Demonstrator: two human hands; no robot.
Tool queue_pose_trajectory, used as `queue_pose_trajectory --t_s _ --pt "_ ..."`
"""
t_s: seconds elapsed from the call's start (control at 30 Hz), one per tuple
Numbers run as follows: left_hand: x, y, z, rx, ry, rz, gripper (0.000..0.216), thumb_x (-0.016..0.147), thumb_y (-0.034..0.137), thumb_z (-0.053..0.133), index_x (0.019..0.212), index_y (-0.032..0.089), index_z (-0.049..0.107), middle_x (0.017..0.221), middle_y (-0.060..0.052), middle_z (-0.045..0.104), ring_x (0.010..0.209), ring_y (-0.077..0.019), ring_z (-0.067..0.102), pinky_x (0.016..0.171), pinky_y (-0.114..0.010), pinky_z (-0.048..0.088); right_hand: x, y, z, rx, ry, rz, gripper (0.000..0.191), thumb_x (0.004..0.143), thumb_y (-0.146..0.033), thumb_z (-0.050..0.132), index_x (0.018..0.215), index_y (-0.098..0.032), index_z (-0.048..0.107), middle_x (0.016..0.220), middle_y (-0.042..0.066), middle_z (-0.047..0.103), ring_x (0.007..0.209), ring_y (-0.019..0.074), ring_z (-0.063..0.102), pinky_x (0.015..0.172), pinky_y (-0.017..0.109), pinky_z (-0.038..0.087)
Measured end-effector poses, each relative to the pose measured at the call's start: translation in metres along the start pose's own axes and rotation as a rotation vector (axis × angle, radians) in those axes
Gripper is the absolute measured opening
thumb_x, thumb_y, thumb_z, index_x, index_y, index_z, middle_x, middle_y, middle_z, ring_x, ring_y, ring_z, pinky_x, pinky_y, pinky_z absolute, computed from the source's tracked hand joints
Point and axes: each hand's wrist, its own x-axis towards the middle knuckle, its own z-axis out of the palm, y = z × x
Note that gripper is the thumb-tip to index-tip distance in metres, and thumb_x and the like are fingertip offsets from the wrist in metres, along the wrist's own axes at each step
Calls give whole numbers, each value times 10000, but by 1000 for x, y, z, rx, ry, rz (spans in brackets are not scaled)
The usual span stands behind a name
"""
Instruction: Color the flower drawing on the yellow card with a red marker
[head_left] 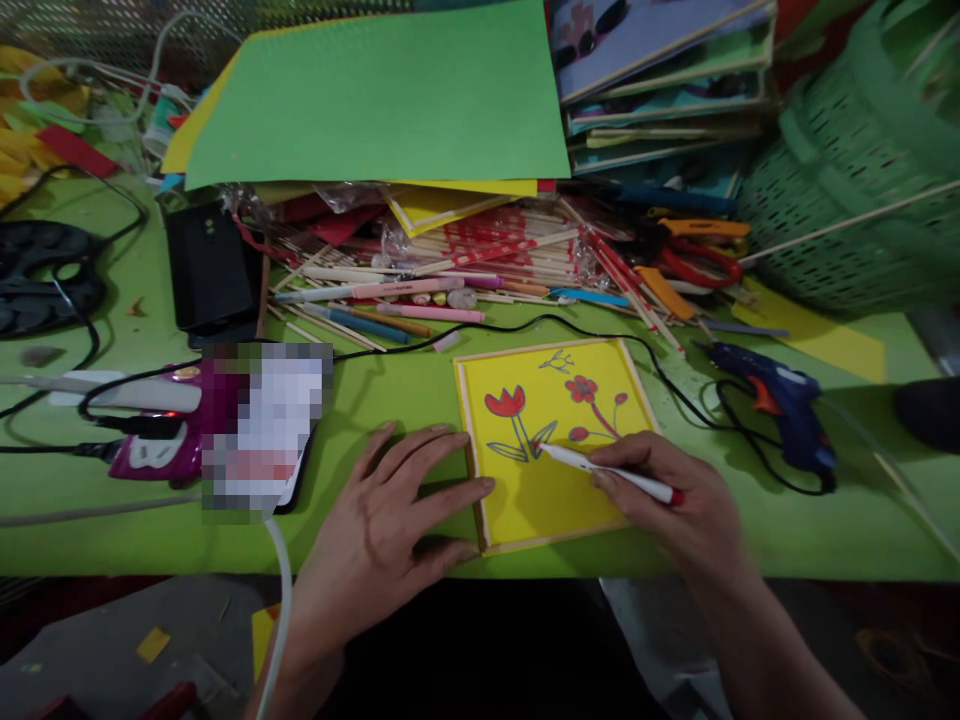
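A yellow sheet (pixel 559 500) edged with thin wooden sticks lies in front of me, bearing drawn flowers with red petals and a small outlined bird. Between the fingers of my right hand (pixel 675 490) is a white marker (pixel 611 474) with a red end. Its tip meets the sheet at a leaf beside the tulip's stem. My left hand (pixel 409 515) lies with fingers spread at the sheet's left edge, its fingertips touching the wooden border.
A blue glue gun (pixel 787 400) with its black cord lies at right, near a green basket (pixel 855 190). Sticks, pens (pixel 409 290) and scissors (pixel 701 262) crowd the back under green sheets (pixel 390 100). A phone (pixel 266 430) rests on a purple power strip (pixel 169 430) at left.
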Motion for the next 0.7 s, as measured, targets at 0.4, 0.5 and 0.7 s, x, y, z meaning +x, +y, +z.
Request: queue_pose_trajectory --t_s 0.4,0.5,0.7 --pt "1 5 -4 -44 -5 -34 466 938 370 682 1397 382 603 1543 -51 522 1424 -292 469 1202 -605 272 0 3 0 -9 -15 -2 65 861 -293 722 885 -236 743 734 18 741 548 155 605 469 246 440" --pt "2 5 -5 -42 -8 -37 471 931 371 689 1395 377 607 1544 -55 522 1411 -300 482 1194 -616 290 0 0 1 6 -13 1 61 858 -297 723 872 -240 741 742 17 743 569 160 619 488 246 460" --pt "3 5 -5 -37 5 -31 470 918 368 699 1382 373 623 1530 -56 537 1394 -307 501 1193 -613 303 1 -2 0 8 -25 -5 49 857 -281 711 865 -246 745 755 19 759 571 165 642 495 248 484"
